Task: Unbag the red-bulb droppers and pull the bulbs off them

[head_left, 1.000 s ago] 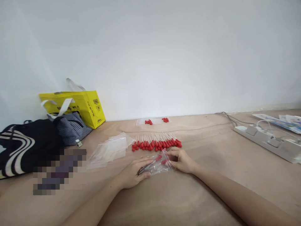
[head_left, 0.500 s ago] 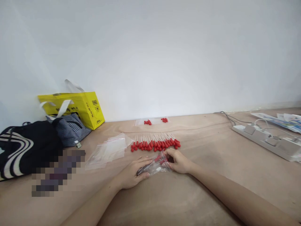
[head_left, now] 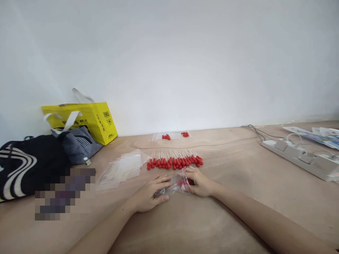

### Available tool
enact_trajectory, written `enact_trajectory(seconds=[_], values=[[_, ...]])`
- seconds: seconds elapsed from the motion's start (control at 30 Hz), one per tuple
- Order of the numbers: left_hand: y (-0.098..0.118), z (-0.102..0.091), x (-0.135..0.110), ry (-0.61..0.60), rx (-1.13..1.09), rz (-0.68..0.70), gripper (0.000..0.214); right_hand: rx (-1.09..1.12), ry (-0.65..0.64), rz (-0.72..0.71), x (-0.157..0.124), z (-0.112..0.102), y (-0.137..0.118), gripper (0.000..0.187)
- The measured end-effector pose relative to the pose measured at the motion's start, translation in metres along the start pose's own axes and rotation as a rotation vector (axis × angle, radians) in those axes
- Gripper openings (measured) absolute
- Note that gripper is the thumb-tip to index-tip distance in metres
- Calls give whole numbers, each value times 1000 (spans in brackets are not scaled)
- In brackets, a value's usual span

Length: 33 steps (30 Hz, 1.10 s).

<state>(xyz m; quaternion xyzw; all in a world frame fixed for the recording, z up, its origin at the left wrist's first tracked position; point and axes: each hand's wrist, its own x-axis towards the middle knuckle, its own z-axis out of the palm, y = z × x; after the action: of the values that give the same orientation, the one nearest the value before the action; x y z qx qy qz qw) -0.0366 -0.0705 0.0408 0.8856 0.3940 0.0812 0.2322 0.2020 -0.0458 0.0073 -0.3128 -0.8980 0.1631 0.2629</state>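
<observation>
Stack of flat clear plastic bags (head_left: 121, 168), left of the left hand (head_left: 150, 193). Left hand half curled, holding the left end of a red-striped clear plastic bag (head_left: 176, 185) between hands. Row of red-headed pale sticks (head_left: 182, 163), beyond hands. Right hand (head_left: 199, 182), fingers bunched at bag's mouth; grip cannot be told.

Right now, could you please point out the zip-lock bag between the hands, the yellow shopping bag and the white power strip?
Zip-lock bag (head_left: 174, 187), head view: clear film.
Yellow shopping bag (head_left: 90, 118), head view: wide front panel.
White power strip (head_left: 293, 158), head view: near long side.
</observation>
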Motion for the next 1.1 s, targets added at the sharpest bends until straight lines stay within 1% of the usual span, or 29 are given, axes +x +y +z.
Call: enact_trajectory(seconds=[0.1, 0.17, 0.23, 0.33, 0.4, 0.53, 0.6, 0.67, 0.73, 0.8, 0.87, 1.03, 1.1], values=[[0, 1, 0, -13, 23, -34, 48, 39, 18, -1, 1, -1, -1, 25], [-1, 1, 0, -17, 37, -40, 51, 87, 45, 12, 2, -1, -2, 20], [-1, 1, 0, -16, 55, -24, 52, 158, 73, 59, 1, 0, -1, 17], [-2, 0, 1, -28, 87, 14, 53, 344, 60, 148, 0, 2, 2, 15], [-3, 0, 1, -42, 100, 21, 54, 481, 64, 180, 0, 2, 5, 15], [-3, 0, 1, -37, 87, 30, 54, 675, 177, 237, 0, -2, 10, 23], [-4, 1, 2, -26, 72, 40, 53, 770, 178, 279, 0, -6, 12, 28], [-4, 1, 2, -22, 71, 44, 53, 824, 163, 315, -1, -10, 13, 31], [-5, 1, 3, -27, 85, 34, 54, 812, 190, 334, -2, -15, 16, 32], [-5, 1, 3, -30, 96, 24, 54, 765, 262, 335, -4, -21, 20, 32], [-5, 1, 3, -27, 91, 24, 55, 711, 372, 335, -5, -28, 24, 32], [-5, 1, 2, -18, 74, 34, 54, 555, 754, 366, -7, -41, 33, 33], [-4, 0, 2, -27, 86, 22, 55, 494, 859, 357, -7, -41, 35, 32]])
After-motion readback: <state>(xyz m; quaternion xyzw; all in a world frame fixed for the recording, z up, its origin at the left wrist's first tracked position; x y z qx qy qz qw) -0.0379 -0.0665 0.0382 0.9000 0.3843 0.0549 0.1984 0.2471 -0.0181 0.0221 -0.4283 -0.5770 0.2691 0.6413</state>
